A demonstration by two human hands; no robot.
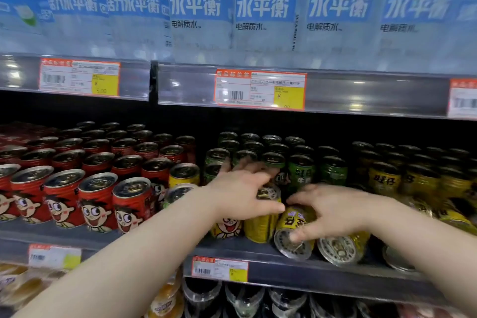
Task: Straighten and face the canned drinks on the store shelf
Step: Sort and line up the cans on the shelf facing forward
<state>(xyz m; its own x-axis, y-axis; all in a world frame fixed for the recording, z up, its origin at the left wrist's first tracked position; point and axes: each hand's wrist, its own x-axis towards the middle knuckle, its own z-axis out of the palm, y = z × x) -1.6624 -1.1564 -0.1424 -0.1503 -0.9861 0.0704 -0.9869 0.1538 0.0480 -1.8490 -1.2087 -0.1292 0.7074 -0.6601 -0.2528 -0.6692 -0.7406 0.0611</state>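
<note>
On the middle shelf (284,263) stand rows of red cans (95,204), green cans (300,171) and yellow cans (384,179). My left hand (242,191) wraps around the top of an upright yellow can (260,227) at the shelf front. My right hand (333,210) grips a yellow can lying on its side (293,233), its silver end facing out. A second tipped yellow can (340,249) lies just right of it, and a third (397,261) shows partly under my right forearm.
Blue-labelled water bottles (260,2) fill the shelf above, over price tags (260,90). A yellow can (184,174) stands at the edge of the red rows. Bottles and packets (242,299) sit on the shelf below.
</note>
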